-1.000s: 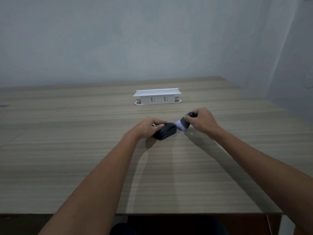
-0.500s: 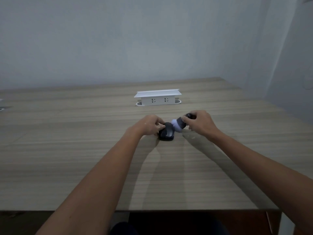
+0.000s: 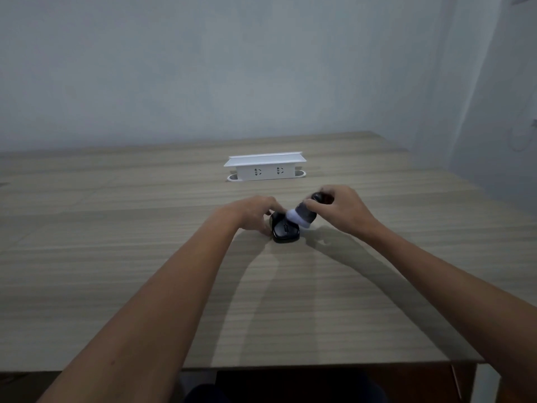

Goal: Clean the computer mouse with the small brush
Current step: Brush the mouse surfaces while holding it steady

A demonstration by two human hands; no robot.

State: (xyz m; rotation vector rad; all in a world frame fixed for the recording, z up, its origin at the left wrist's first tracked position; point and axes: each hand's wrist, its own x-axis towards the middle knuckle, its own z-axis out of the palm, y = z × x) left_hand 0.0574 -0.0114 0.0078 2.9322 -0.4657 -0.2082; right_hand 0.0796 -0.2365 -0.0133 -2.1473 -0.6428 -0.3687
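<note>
A black computer mouse (image 3: 285, 231) lies flat on the wooden table (image 3: 116, 257), its buttons and wheel facing me. My left hand (image 3: 252, 213) grips the mouse at its left and far side. My right hand (image 3: 340, 210) holds a small brush (image 3: 303, 215) with a dark handle and pale bristles. The brush tilts down to the left and its bristles rest on the mouse's far right edge.
A white socket box (image 3: 265, 167) with a raised lid stands on the table behind the hands. The table's near edge (image 3: 290, 366) runs across the bottom, and its right edge lies close to a wall.
The mouse has been turned from pointing right to pointing toward me. The brush has moved left from beside the mouse onto its far edge. Both hands have drifted slightly.
</note>
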